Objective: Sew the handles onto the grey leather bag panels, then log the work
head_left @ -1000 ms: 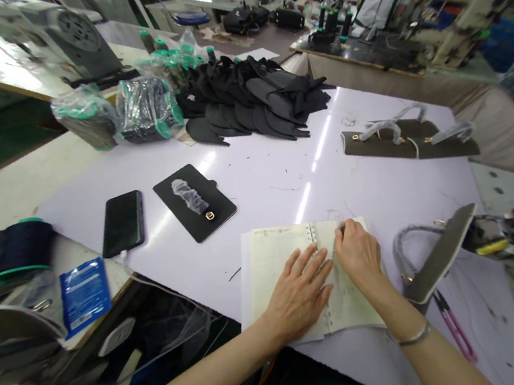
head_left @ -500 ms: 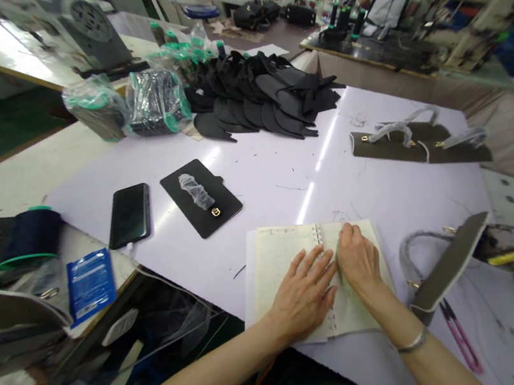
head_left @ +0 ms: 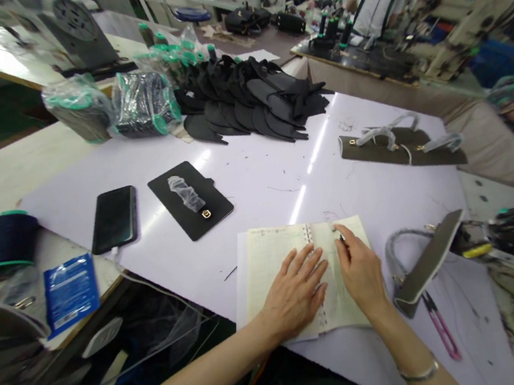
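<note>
1. A spiral-bound notebook (head_left: 275,248) with pale cream-green ruled pages lies open and nearly flat on the counter (head_left: 255,180), near its edge at six o'clock. Its silver wire binding (head_left: 310,233) runs top to bottom, tilted slightly, and handwritten lines show near the top of the left page.
2. A white paper sheet (head_left: 241,304) sticks out beneath the notebook at nine o'clock.
3. The left hand (head_left: 296,293) lies flat on the left page, fingers spread toward two o'clock.
4. The right hand (head_left: 360,273) rests on the right page, its fingertips (head_left: 339,232) pinching a small dark pen tip (head_left: 342,238), mostly hidden.
</note>
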`<action>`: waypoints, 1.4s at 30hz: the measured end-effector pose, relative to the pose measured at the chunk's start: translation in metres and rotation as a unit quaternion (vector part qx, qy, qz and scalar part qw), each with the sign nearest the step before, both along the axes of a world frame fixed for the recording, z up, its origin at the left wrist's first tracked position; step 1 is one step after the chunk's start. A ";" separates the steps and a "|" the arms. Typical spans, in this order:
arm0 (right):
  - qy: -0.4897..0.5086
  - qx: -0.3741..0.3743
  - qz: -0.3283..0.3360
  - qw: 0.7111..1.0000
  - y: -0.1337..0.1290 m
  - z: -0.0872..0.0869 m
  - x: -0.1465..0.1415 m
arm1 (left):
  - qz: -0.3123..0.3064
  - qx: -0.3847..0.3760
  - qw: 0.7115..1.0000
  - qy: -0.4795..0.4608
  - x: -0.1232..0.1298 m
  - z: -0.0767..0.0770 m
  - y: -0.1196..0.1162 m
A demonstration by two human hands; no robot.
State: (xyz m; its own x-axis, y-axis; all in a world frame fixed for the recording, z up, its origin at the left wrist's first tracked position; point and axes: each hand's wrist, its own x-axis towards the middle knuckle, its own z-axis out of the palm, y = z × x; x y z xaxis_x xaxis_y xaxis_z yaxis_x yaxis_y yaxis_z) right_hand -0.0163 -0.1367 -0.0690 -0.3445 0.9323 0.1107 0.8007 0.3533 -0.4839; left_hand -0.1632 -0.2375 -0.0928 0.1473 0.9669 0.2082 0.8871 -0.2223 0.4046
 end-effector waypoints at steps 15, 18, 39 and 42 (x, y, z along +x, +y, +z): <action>0.419 -0.228 -0.181 0.860 -0.035 0.014 -0.014 | 0.076 -0.196 0.897 -0.390 0.032 0.046 -0.015; 0.382 -0.212 -0.117 0.892 -0.036 0.018 -0.015 | 0.108 -0.274 0.804 -0.516 0.028 0.046 -0.013; 0.376 -0.239 0.055 0.893 0.008 -0.005 -0.068 | 0.070 -0.042 0.996 -0.021 -0.046 -0.006 -0.014; 0.357 -0.206 0.055 0.909 0.007 -0.019 -0.071 | 0.078 -0.052 0.995 -0.016 -0.043 -0.003 -0.018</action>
State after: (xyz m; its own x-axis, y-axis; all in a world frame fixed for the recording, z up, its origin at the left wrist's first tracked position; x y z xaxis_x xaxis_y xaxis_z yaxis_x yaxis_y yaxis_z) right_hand -0.0869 -0.1301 -0.0876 -0.4152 0.9097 -0.0083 0.2005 0.0825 -0.9762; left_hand -0.2064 -0.2554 -0.0955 -0.0117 0.9940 0.1087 0.8940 -0.0383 0.4465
